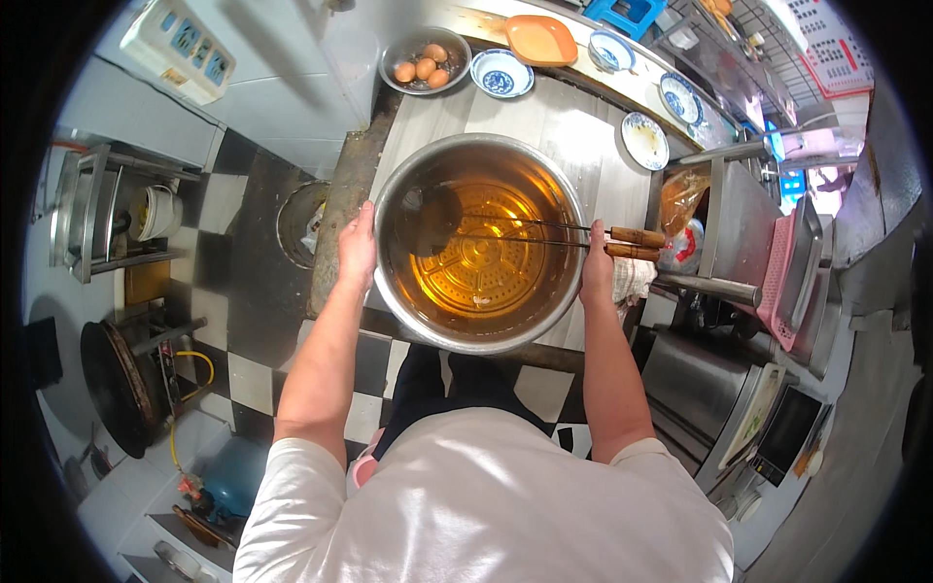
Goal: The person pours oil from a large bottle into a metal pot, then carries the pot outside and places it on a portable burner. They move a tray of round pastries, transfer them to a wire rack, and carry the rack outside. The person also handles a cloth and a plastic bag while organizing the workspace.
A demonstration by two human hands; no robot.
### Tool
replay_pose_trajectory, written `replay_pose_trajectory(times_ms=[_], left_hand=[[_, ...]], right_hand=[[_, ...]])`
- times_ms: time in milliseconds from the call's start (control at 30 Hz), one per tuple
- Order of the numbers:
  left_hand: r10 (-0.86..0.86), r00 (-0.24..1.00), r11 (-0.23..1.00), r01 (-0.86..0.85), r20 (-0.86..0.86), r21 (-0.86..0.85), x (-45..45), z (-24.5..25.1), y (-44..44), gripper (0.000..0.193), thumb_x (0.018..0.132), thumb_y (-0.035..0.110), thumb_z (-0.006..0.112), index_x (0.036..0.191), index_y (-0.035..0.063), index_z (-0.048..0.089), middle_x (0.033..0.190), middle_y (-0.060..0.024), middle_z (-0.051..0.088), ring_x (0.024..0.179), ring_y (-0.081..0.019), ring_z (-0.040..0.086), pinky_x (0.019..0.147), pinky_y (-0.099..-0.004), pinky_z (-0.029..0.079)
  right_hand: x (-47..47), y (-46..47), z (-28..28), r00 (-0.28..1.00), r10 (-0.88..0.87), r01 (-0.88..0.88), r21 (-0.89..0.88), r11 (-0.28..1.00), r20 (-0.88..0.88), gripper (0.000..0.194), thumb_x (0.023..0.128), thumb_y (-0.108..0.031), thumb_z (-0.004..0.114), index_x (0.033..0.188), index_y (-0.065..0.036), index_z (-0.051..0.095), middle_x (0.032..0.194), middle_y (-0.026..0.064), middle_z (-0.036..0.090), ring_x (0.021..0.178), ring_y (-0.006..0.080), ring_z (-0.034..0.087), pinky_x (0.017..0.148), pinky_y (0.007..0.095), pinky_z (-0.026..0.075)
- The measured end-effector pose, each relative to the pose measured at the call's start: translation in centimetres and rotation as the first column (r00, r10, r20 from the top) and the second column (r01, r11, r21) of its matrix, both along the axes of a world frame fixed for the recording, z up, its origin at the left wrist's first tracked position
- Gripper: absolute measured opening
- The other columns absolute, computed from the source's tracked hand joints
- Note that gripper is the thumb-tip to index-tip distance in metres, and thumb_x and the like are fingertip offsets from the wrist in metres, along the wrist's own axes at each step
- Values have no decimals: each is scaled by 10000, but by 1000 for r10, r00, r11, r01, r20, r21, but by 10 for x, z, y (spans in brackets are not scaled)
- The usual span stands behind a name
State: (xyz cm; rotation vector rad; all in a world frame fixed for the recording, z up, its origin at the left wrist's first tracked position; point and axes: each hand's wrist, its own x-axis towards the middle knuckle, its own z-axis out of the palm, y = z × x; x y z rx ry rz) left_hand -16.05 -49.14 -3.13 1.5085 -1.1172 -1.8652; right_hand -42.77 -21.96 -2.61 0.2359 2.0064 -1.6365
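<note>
A wide, round metal basin (pixel 477 344) is held between my two hands over the front of the worktop; whether its base rests there is hidden. Against the basin's left wall lies my left hand (pixel 358 248), thumb up near the rim. My right hand (pixel 598 268) grips the opposite side. Clear amber liquid (pixel 437 288) fills part of the basin, and a perforated round metal plate (pixel 481 249) shows through it. Two long thin tools cross the right rim, their bamboo-like handles (pixel 638 237) pointing outward beyond my right hand. Their far ends meet a dark rounded shape (pixel 426 218), not clearly visible.
Behind the basin, a metal bowl (pixel 388 71) holds several brown eggs (pixel 426 69). Along the back are a blue-patterned bowl (pixel 503 74), an orange dish (pixel 541 41) and a stained plate (pixel 645 142). A metal rack (pixel 718 284) stands right; a round bin (pixel 288 229) sits left.
</note>
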Motion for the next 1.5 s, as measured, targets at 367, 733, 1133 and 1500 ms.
replay_pose_trajectory(times_ms=[367, 733, 1133, 1500], left_hand=[[183, 969, 977, -161, 167, -137, 21, -8, 41, 457, 948, 439, 595, 774, 22, 667, 677, -20, 573, 655, -136, 506, 667, -317, 443], [323, 938, 945, -312, -124, 100, 87, 38, 49, 449, 980, 411, 564, 995, -23, 679, 902, -87, 698, 754, -135, 627, 718, -271, 504], [406, 869, 913, -395, -283, 98, 258, 104, -71, 395, 982, 371, 571, 986, -13, 664, 936, -89, 696, 806, -143, 632, 763, -288, 500], [485, 782, 869, -480, -392, 119, 465, 128, -254, 407, 968, 359, 599, 1002, -39, 673, 952, -98, 685, 837, -154, 616, 762, -302, 495]], right_hand=[[-23, -17, -7, 981, 190, -192, -43, 980, -39, 542, 945, -420, 585, 1225, 43, 612, 1168, 95, 620, 1044, 179, 563, 930, 324, 444], [24, -67, 74, 920, 364, -340, 164, 926, -147, 692, 921, -476, 585, 1280, 114, 543, 1255, 172, 588, 1114, 232, 548, 978, 334, 408], [160, -210, 111, 880, 453, -458, -4, 889, -141, 541, 940, -428, 575, 1188, 52, 597, 1107, 118, 652, 962, 211, 614, 858, 338, 488], [370, -413, 137, 880, 474, -474, -141, 869, -31, 482, 930, -381, 611, 1093, 71, 649, 978, 111, 690, 855, 197, 651, 767, 325, 524]])
